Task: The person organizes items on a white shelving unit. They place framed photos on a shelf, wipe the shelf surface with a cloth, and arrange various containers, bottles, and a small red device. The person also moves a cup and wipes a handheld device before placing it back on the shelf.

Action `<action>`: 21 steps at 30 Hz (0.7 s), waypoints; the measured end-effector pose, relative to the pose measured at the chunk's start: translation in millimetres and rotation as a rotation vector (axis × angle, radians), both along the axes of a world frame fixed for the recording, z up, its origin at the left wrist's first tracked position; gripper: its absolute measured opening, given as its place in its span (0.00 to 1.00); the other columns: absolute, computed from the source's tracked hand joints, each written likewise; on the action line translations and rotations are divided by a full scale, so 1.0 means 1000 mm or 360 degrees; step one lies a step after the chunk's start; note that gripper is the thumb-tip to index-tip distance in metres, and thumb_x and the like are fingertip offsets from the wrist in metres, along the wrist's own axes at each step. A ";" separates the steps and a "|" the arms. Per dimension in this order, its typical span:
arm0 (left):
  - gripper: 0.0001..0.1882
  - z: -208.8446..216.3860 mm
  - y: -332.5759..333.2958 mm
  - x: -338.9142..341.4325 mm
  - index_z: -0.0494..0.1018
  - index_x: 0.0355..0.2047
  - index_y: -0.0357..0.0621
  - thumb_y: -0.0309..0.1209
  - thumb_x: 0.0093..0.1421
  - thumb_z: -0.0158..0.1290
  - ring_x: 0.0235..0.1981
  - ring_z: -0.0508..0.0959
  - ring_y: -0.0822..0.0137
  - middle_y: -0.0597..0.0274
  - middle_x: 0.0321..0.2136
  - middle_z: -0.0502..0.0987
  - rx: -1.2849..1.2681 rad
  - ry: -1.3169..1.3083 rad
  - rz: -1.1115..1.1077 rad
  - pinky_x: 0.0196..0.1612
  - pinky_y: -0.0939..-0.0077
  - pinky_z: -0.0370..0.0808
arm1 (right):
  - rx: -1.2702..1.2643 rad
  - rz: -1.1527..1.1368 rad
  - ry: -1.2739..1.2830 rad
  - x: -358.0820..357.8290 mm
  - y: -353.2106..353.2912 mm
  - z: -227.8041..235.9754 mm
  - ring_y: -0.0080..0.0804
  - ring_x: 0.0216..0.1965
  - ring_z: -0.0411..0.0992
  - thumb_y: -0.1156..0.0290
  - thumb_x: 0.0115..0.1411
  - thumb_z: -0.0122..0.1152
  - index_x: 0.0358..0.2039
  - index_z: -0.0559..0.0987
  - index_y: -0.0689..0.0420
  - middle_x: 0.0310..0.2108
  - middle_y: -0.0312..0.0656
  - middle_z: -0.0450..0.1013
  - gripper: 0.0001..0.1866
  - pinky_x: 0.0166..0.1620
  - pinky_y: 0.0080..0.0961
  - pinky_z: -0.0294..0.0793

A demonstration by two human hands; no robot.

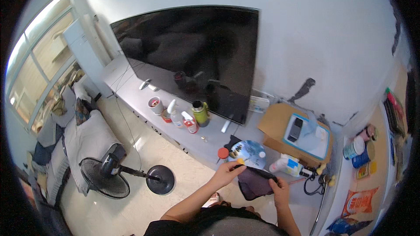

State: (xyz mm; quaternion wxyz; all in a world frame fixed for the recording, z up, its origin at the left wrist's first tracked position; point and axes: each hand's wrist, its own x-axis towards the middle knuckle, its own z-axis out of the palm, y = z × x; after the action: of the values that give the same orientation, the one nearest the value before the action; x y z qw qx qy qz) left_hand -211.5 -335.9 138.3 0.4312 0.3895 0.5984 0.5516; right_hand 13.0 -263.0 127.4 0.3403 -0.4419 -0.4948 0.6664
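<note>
A dark purplish cloth [254, 184] with a black edge is stretched between my two hands in front of my body. My left hand [228, 174] pinches its upper left corner. At its right side, my right hand [280, 189] grips the edge. Just beyond the cloth, on the long white cabinet [135, 98], lies a round blue patterned plate [248, 152] with small items on it. Beside that plate, nearest my left hand, stands a red-lidded jar [223, 153]. A white bottle with a colourful label [286, 165] lies near my right hand.
A large black television [192, 57] stands on the cabinet behind a green flask [200, 114], spray bottles [176, 116] and a white cup [155, 105]. At right are a cardboard box [273, 120] and a shelf with tins [353, 147]. A black fan [107, 172] stands left.
</note>
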 end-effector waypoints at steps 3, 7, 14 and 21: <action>0.12 0.013 -0.039 -0.047 0.75 0.35 0.36 0.34 0.57 0.54 0.26 0.69 0.81 0.70 0.25 0.74 0.0029 -0.0079 0.0280 0.30 0.86 0.67 | 0.0039 0.0245 -0.0082 -0.054 -0.004 -0.011 0.18 0.26 0.66 0.69 0.55 0.60 0.34 0.75 0.63 0.26 0.33 0.71 0.11 0.31 0.17 0.67; 0.12 0.015 -0.095 -0.097 0.75 0.36 0.35 0.32 0.57 0.54 0.31 0.73 0.75 0.64 0.28 0.76 -0.0068 0.0006 0.0591 0.37 0.80 0.70 | 0.0048 0.0564 -0.0023 -0.129 -0.017 0.001 0.18 0.29 0.67 0.69 0.55 0.60 0.36 0.75 0.63 0.27 0.33 0.71 0.11 0.34 0.16 0.67; 0.11 -0.010 -0.147 -0.119 0.75 0.34 0.36 0.33 0.57 0.54 0.27 0.72 0.76 0.66 0.24 0.76 -0.0093 0.0031 0.0945 0.32 0.83 0.69 | 0.0072 0.0819 0.0374 -0.209 -0.018 0.001 0.21 0.37 0.67 0.72 0.56 0.57 0.36 0.76 0.62 0.37 0.35 0.70 0.09 0.42 0.17 0.67; 0.10 -0.010 -0.095 -0.122 0.72 0.34 0.35 0.32 0.59 0.52 0.26 0.70 0.80 0.68 0.25 0.73 0.0027 -0.0159 0.0486 0.30 0.85 0.69 | 0.0417 0.1334 0.0334 -0.240 -0.037 -0.005 0.28 0.45 0.67 0.73 0.45 0.68 0.54 0.61 0.60 0.44 0.41 0.67 0.37 0.48 0.25 0.67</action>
State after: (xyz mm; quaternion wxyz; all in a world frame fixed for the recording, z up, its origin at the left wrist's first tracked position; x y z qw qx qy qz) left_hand -333.5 -430.9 128.2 0.3683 0.2698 0.6239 0.6343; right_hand -226.5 -299.9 122.6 0.1425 -0.0864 -0.6741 0.7196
